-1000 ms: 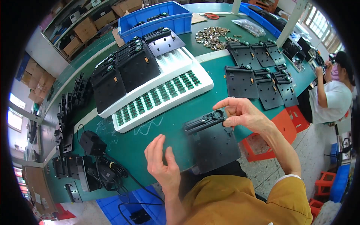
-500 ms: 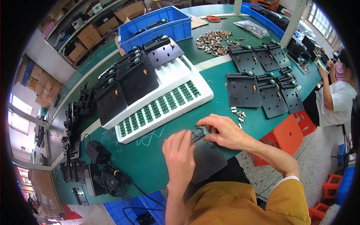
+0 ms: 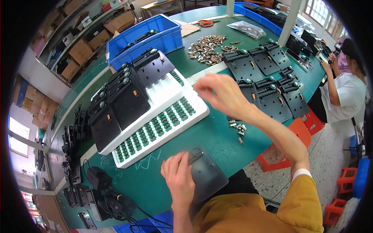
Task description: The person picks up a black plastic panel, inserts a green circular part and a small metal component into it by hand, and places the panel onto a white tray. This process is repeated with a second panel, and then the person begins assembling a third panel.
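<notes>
My left hand (image 3: 179, 176) grips the left edge of a black plastic panel (image 3: 208, 175), which lies flat at the table's near edge. A raised bar runs along the panel's far side, partly under my fingers; its details are blurred. My right hand (image 3: 223, 93) is lifted above the table, beside the right end of a white foam tray (image 3: 202, 110). Its fingers are bent and a little apart, with nothing visible between them. Rows of small green and black round parts (image 3: 167, 122) fill that tray.
More black panels (image 3: 134, 91) lie on white foam over the tray, and others (image 3: 274, 103) at the right. Small metal parts (image 3: 208, 48) are heaped behind; several white connectors (image 3: 239, 130) lie nearer. A blue bin (image 3: 165, 42), black adapter (image 3: 99, 177), red stool (image 3: 274, 159) and seated person surround them.
My right hand has left the panel and moved up and away toward the tray's right end. My left hand stays at the panel. The whole view has shifted slightly.
</notes>
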Demonstrator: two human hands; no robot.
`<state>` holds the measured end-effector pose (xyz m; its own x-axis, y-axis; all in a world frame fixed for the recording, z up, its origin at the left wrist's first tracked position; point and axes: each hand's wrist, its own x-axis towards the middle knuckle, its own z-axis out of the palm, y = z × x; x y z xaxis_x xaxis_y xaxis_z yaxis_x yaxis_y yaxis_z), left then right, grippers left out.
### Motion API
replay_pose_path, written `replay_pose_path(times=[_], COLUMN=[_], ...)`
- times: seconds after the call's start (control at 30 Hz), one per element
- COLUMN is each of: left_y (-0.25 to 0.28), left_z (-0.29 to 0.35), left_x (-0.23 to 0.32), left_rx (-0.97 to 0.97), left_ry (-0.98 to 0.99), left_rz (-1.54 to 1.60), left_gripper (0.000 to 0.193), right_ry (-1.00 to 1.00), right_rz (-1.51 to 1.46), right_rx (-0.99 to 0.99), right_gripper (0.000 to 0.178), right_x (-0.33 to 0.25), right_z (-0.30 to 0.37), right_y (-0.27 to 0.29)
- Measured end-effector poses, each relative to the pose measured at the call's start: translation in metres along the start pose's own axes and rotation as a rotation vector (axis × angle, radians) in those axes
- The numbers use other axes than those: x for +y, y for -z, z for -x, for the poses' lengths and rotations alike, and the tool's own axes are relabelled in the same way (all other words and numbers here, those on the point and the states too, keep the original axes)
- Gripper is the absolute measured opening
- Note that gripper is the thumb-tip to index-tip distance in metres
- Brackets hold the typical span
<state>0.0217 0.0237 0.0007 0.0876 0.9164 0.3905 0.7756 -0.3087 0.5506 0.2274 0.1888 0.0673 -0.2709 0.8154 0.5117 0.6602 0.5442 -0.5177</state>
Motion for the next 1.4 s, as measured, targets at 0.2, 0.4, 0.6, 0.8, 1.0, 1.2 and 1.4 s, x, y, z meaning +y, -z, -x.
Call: replay_pose_path(times=[0.2, 0.4, 0.6, 0.8, 1.0, 1.2, 1.4], left_y=[-0.002, 0.000, 0.001, 0.000, 0.000, 0.000, 0.000], left_z=[-0.003, -0.003, -0.004, -0.005, -0.004, -0.005, -0.006], left_x=[0.005, 0.004, 0.005, 0.007, 0.006, 0.007, 0.008], left_rx=[-0.007, -0.018, 0.008, 0.009, 0.010, 0.010, 0.012], left_ry=[-0.009, -0.001, 0.010, -0.003, 0.007, 0.010, 0.008], left_rz=[0.004, -0.013, -0.014, -0.013, -0.014, -0.011, -0.008], left_gripper=[0.037, 0.037, 0.037, 0.037, 0.037, 0.038, 0.038], right_ry=[-0.061, -0.043, -0.005, 0.048, 0.119, 0.149, 0.132], right_rz=[-0.014, 0.107, 0.189, 0.228, 0.342, 0.296, 0.140], right_rx=[-0.073, -0.193, -0.202, -0.197, -0.152, -0.143, -0.172], right_gripper=[0.013, 0.014, 0.013, 0.010, 0.007, 0.011, 0.012], right_x=[0.042, 0.045, 0.042, 0.048, 0.047, 0.051, 0.063], right_z=[-0.054, -0.071, -0.077, -0.079, -0.076, -0.072, -0.074], right_y=[-0.035, -0.056, -0.064, -0.064, -0.075, -0.074, -0.071])
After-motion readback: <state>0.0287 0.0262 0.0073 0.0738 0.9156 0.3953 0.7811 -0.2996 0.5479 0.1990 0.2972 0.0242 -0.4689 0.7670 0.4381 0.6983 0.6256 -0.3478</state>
